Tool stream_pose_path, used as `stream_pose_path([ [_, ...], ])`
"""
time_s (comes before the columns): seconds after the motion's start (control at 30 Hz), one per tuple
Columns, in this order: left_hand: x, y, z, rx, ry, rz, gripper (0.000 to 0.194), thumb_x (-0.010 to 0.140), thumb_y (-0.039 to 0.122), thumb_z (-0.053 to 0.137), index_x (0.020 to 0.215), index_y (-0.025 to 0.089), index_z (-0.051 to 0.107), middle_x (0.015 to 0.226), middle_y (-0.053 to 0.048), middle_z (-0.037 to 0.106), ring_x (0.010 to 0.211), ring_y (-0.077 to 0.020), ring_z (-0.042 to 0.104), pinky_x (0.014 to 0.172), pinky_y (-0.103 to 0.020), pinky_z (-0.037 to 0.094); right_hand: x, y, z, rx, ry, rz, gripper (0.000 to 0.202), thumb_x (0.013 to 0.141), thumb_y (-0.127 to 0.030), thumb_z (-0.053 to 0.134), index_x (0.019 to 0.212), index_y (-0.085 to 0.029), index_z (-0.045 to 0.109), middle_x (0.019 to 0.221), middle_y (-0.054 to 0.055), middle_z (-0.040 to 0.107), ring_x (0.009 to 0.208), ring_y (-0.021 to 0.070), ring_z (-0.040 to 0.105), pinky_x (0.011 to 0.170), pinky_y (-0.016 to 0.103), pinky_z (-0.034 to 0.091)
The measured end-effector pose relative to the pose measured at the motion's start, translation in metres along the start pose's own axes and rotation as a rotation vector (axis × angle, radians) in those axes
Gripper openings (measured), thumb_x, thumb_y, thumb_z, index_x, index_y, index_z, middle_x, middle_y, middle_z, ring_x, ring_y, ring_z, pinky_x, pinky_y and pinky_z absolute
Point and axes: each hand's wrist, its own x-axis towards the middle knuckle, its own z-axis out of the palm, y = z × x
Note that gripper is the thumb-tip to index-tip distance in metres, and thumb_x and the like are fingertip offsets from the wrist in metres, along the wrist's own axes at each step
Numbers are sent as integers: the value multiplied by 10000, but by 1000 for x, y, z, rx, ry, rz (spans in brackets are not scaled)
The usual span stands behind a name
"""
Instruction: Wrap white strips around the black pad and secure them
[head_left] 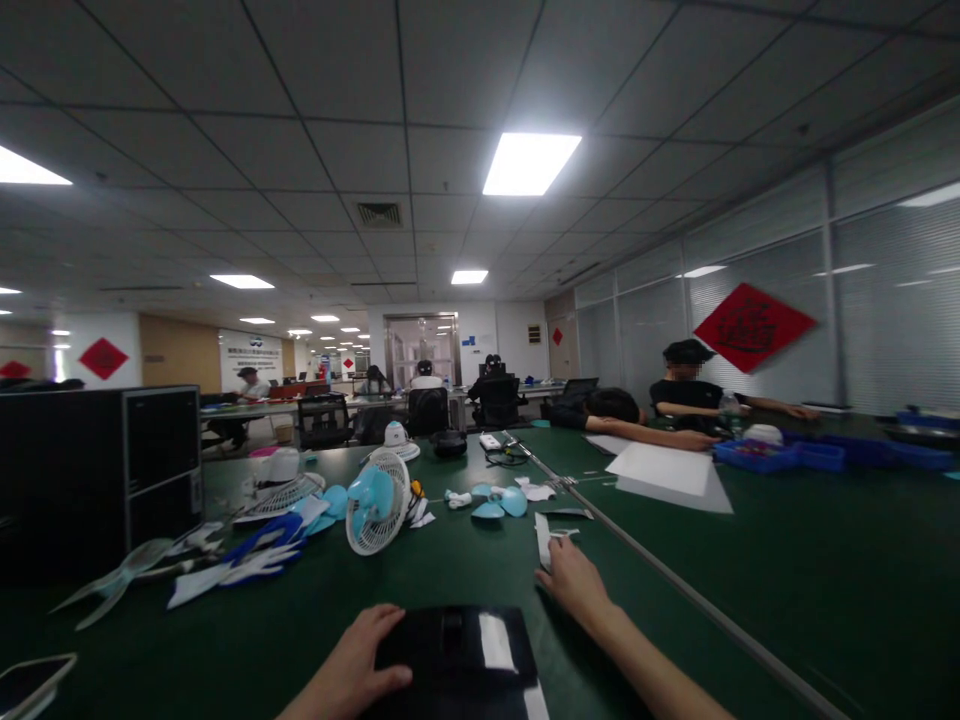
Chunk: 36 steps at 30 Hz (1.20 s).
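Note:
In front of me lies a glossy black case (457, 650) with a small raised part on top and a bright patch at its right. My left hand (365, 655) grips its left edge, thumb on top and fingers at the far corner. Further out, my right hand (574, 580) has its fingers closed at the near end of a white strip (543, 540) on the table. What its fingertips press on is partly hidden. Just beyond that hand is a thin grey-white piece (568, 514).
A small white-and-blue fan (379, 502), blue fan blades (499, 502) and gloves (247, 565) lie on the green table (465, 575). A black computer tower (161, 460) stands left, a phone (34, 685) near it. A metal strip (660, 575) crosses the right side; co-workers sit beyond.

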Motion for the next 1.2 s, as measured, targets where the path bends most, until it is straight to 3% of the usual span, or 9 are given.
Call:
stream_pose_path([
  [0.27, -1, 3, -2, 5, -3, -23, 784, 703, 561, 653, 1387, 216, 482, 1489, -83, 420, 1369, -288, 367, 1168, -395, 260, 0, 2, 3, -24, -52, 15, 223, 897, -234, 552, 1056, -104, 636, 1142, 193, 624, 1003, 292, 648, 825, 338, 486],
  [0.5, 1, 1, -1, 18, 20, -13, 791, 693, 576, 654, 1371, 199, 500, 1468, -95, 445, 1352, -293, 385, 1163, -383, 265, 3, 4, 5, -14, -57, 31, 246, 918, -155, 441, 1014, -97, 660, 1065, 190, 660, 957, 271, 670, 773, 310, 483],
  [0.77, 2, 3, 0, 35, 19, -45, 797, 706, 606, 633, 1373, 192, 496, 1466, -104, 442, 1357, -286, 380, 1163, -361, 256, 5, 17, -4, 36, -34, 105, 257, 853, -85, 441, 949, -122, 676, 1027, 178, 693, 937, 273, 677, 739, 308, 461],
  [1.03, 4, 4, -1, 71, 34, -58, 819, 739, 621, 589, 1394, 144, 466, 1471, -126, 430, 1346, -283, 394, 1148, -349, 279, 6, 57, -42, 84, 104, 216, 334, 904, -139, 343, 963, -129, 672, 1008, 159, 704, 963, 255, 665, 743, 285, 442],
  [1.2, 6, 5, -2, 88, 51, -60, 806, 743, 617, 586, 1384, 141, 478, 1461, -129, 444, 1346, -276, 398, 1149, -343, 282, -1, 49, -59, 312, 308, 192, 372, 902, -256, 355, 1026, -164, 694, 1039, 122, 718, 956, 249, 660, 800, 280, 454],
])
